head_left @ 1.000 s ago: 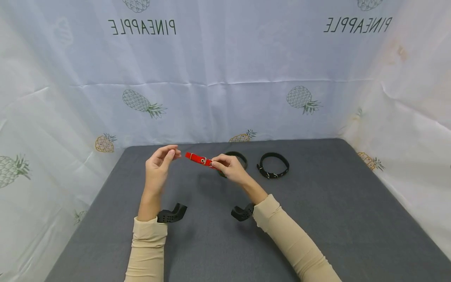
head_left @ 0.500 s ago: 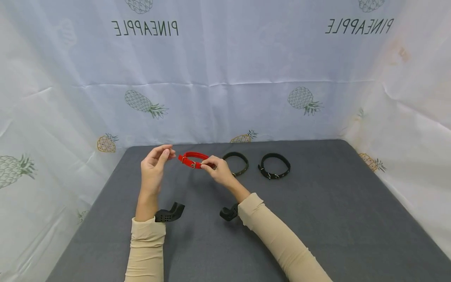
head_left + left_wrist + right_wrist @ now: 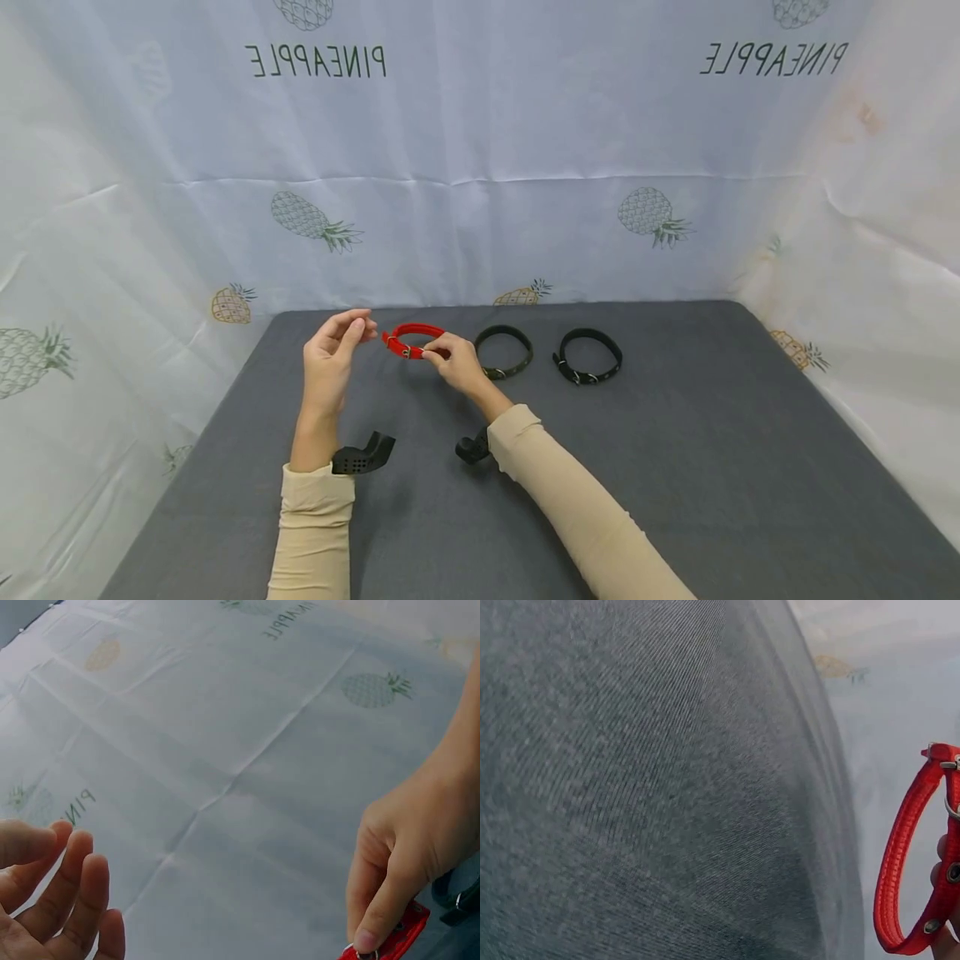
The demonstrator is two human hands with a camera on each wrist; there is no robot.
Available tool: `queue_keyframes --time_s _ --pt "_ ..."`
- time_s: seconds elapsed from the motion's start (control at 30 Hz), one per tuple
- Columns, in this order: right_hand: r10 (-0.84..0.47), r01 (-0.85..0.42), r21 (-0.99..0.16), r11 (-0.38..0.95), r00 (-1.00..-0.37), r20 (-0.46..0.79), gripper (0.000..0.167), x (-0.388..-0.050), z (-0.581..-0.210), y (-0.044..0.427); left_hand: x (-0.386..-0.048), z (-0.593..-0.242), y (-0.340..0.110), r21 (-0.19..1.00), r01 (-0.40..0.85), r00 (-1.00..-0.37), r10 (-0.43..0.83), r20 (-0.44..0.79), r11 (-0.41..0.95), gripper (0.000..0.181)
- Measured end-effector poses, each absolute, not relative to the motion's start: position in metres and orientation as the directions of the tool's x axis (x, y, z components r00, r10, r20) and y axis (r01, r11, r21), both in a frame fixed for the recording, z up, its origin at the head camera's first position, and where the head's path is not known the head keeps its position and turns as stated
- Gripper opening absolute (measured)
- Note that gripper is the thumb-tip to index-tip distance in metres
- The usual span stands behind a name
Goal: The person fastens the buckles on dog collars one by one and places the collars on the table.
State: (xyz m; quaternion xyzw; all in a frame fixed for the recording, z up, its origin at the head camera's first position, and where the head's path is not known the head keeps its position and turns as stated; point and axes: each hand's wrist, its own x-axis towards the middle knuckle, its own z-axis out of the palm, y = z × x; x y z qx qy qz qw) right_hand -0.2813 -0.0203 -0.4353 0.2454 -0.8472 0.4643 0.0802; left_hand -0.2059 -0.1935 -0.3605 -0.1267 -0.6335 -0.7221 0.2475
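A red buckled collar [image 3: 393, 345], closed into a loop, is gripped by my right hand [image 3: 461, 365] between thumb and fingers near its metal buckle. In the right wrist view the red collar [image 3: 894, 877] shows its eyelets and ring against the pale curtain, with fingertips behind its band. My left hand [image 3: 328, 360] is raised just left of the collar, apart from it, its fingers loosely bent and holding nothing. In the left wrist view the left hand's fingers [image 3: 75, 877] are bare, and the right hand [image 3: 397, 862] pinches the collar at the lower right.
A dark green collar [image 3: 521, 364] lies in a loop on the grey table [image 3: 675, 467], right behind my right hand. Farther right lies a black collar [image 3: 617, 350] with metal buckle. A white pineapple-print curtain [image 3: 480, 117] closes off the back and sides.
My right hand has moved left with the red collar, which has turned from edge-on to show its loop. The dark green collar is now less covered. The left hand has shifted slightly.
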Motion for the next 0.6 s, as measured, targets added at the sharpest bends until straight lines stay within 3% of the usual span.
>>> queue_keyframes --time_s 0.6 --pt "-0.349 -0.450 -0.671 0.590 -0.891 0.291 0.016 -0.287 -0.452 -0.035 -0.207 -0.362 -0.194 0.859 0.508 -0.850 -0.192 0.490 -0.061 0.020"
